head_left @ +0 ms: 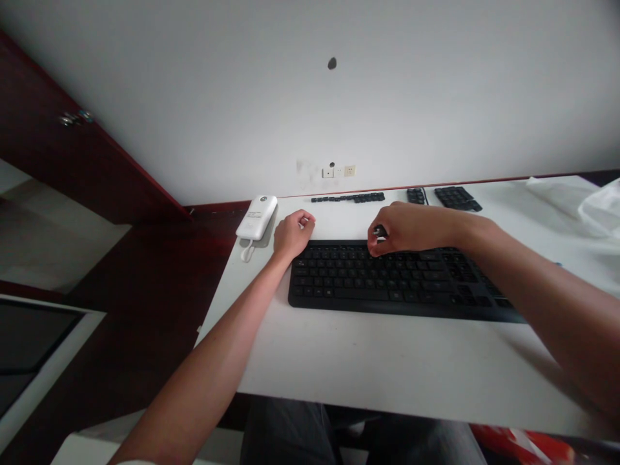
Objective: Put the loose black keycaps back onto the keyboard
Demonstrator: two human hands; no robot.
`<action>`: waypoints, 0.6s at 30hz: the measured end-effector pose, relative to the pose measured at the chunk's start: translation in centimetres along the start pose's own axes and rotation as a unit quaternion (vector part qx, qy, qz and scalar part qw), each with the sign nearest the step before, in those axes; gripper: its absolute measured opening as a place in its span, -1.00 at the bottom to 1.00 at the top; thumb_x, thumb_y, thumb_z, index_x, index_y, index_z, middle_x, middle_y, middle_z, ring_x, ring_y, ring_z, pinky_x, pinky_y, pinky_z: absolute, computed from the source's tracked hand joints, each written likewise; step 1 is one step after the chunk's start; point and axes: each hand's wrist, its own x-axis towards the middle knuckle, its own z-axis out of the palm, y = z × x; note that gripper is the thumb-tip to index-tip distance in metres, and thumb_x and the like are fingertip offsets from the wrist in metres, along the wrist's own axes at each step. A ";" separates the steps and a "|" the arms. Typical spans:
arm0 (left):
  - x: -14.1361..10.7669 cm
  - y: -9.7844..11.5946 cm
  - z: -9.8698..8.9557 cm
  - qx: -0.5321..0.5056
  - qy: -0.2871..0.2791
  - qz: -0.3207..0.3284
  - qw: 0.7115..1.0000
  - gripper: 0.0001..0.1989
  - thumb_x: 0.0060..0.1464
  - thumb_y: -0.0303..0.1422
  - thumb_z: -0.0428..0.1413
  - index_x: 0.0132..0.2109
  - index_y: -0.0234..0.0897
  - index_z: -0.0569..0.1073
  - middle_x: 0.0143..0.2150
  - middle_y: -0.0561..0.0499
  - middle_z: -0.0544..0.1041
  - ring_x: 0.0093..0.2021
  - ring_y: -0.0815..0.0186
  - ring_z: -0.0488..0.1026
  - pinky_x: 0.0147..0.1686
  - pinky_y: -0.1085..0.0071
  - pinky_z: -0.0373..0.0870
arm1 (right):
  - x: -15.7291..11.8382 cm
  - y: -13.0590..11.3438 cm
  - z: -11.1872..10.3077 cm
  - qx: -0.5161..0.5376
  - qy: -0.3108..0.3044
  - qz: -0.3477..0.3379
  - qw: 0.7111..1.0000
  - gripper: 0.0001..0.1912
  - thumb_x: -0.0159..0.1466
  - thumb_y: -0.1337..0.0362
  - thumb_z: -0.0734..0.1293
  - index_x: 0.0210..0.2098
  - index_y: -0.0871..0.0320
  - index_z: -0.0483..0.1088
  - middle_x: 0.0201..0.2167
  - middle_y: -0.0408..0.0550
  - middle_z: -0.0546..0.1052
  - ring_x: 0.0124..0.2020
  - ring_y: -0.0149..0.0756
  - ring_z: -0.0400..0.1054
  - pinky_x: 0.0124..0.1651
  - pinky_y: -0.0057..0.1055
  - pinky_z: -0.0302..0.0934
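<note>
A black keyboard (361,284) lies lengthwise on the white desk. My left hand (294,232) rests at its upper left corner with the fingers curled in; whatever may be inside the curl is hidden. Over the upper middle rows, my right hand (394,227) is closed in a pinch around a small dark piece (380,230), mostly covered by the fingers, so its kind is unclear. Behind the keyboard, loose black keycaps (368,197) lie in a row. Two more keycap groups sit farther right, a small cluster (415,196) and a larger block (458,198).
A white power bank (258,216) with a short cable loop (247,250) lies at the desk's left edge. Crumpled white plastic (581,200) covers the back right. Wall sockets (339,172) are behind the desk. A dark red door (82,148) stands at left.
</note>
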 end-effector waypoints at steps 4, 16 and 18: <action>0.0 0.1 0.0 0.004 -0.003 -0.005 1.000 -0.86 0.21 -0.33 0.13 -0.20 -0.12 0.61 -0.29 0.09 0.62 -0.36 0.32 0.46 -0.34 0.40 0.20 | 0.1 -0.6 0.5 -0.027 -0.027 0.030 0.999 -0.85 0.16 0.18 0.44 -0.36 0.08 0.66 -0.46 -0.07 0.62 -0.46 -0.21 0.44 -0.36 -0.32 0.13; 0.0 0.1 0.0 0.010 -0.002 -0.003 1.000 -0.86 0.22 -0.31 0.13 -0.20 -0.11 0.61 -0.27 0.08 0.63 -0.32 0.30 0.48 -0.32 0.40 0.24 | 0.3 -2.7 0.9 -0.071 -0.052 0.097 0.991 -0.82 0.18 0.19 0.40 -0.38 0.16 0.60 -0.58 -0.06 0.50 -0.54 -0.28 0.32 -0.43 -0.32 0.02; 0.0 0.1 0.0 0.009 -0.003 -0.004 1.000 -0.85 0.21 -0.31 0.12 -0.19 -0.11 0.61 -0.26 0.09 0.63 -0.32 0.30 0.47 -0.32 0.40 0.24 | 0.4 -2.6 1.0 -0.065 -0.052 0.092 0.992 -0.84 0.18 0.21 0.38 -0.41 0.15 0.58 -0.60 -0.08 0.47 -0.56 -0.28 0.29 -0.43 -0.32 0.01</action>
